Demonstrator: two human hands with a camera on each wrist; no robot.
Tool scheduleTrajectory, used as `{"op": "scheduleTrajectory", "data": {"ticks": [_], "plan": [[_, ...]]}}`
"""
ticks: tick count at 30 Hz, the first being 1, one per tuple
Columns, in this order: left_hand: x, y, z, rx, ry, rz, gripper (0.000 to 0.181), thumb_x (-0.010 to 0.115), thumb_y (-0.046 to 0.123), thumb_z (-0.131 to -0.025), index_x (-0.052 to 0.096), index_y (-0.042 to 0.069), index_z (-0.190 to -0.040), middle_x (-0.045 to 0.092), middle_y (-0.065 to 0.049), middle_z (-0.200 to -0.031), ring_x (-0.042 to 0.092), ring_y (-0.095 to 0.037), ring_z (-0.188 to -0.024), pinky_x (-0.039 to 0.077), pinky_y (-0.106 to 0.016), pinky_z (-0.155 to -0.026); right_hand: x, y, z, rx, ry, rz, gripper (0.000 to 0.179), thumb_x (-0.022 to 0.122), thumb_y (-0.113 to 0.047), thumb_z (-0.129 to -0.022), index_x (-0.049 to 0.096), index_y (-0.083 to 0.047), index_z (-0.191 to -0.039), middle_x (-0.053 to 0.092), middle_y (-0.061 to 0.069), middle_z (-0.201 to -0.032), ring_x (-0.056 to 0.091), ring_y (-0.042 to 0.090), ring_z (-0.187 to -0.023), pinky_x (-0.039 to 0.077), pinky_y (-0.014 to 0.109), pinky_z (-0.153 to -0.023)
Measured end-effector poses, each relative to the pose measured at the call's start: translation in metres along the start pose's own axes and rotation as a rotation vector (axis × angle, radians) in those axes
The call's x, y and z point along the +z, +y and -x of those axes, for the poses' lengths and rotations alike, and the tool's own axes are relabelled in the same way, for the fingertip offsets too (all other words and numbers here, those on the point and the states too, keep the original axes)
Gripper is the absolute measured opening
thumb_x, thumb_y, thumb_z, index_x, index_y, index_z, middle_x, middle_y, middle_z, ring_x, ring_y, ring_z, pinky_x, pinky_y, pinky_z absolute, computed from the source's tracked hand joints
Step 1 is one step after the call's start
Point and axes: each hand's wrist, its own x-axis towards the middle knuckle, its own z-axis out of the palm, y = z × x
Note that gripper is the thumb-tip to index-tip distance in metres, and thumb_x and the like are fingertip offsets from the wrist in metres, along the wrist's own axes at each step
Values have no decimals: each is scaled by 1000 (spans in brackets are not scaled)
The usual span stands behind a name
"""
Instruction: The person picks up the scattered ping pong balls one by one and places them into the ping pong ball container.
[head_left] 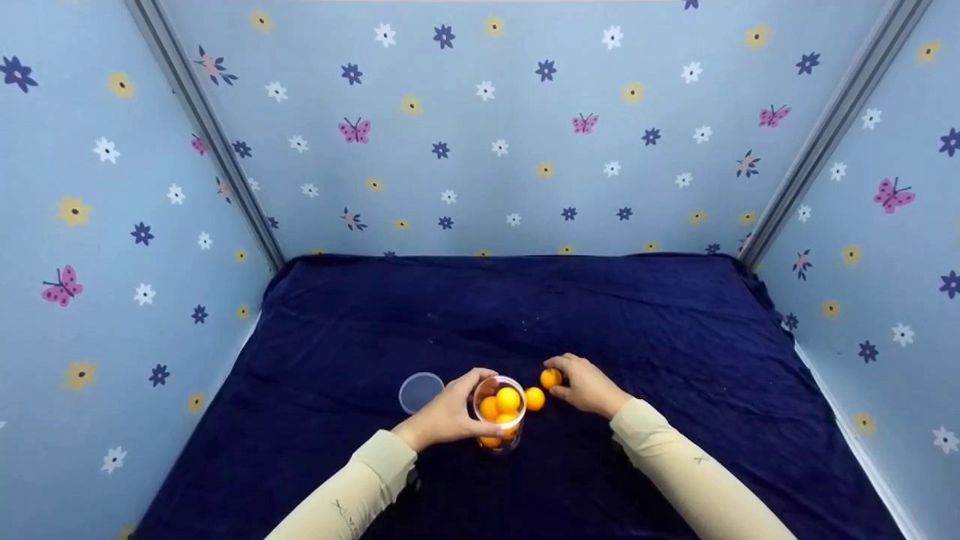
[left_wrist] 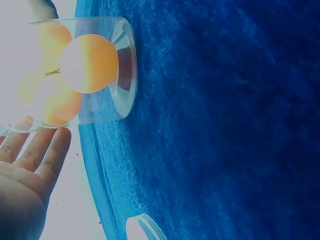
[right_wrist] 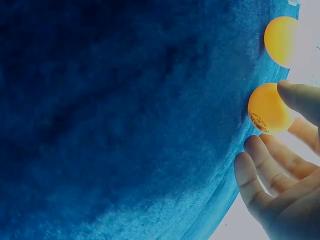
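Observation:
A clear plastic jar (head_left: 513, 444) stands on the dark blue cloth with several orange balls (left_wrist: 90, 64) inside. Around its upper part curl the thumb and fingers of my left hand (head_left: 454, 411), which grips it from the left. My right hand (head_left: 589, 386) pinches an orange ping-pong ball (right_wrist: 270, 109) between thumb and fingers, close to the cloth; dark print shows on its side. Between that ball and the jar lies another loose orange ball (head_left: 535, 398). Left of the jar, partly behind my left hand, a round translucent lid (head_left: 421, 392) lies flat.
Dark blue cloth (head_left: 645, 315) with shallow wrinkles covers the table. Light blue walls (head_left: 495, 180) printed with flowers and butterflies enclose it at the back and both sides, with grey metal posts (head_left: 832, 127) in the corners.

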Motion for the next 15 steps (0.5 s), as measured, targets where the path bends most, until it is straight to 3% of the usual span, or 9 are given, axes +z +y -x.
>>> {"op": "scheduleTrajectory", "data": {"ticks": [3,10,15], "plan": [[0,0,1,-5,1,-1,84,99,36,-79,57,7,-145,71,-7,-137,69,-23,-127,53,-40,-114,0,-4,0,12,-6,20,37,82,-7,-93,72,5,-126,74,20,-117,72,37,-105,58,61,-93],[-1,1,1,32,-6,12,86,101,30,-77,56,6,-145,71,-8,-138,69,-26,-128,52,-42,-116,-1,-6,0,-61,44,8,29,81,-3,-93,73,6,-119,76,20,-109,72,35,-97,61,53,-89],[-2,0,2,57,-18,0,88,102,28,-76,55,5,-147,70,-11,-140,69,-28,-128,55,-44,-114,-3,-7,-1,-27,34,-8,29,80,-4,-95,73,7,-120,75,20,-110,72,34,-97,61,52,-89]]}}
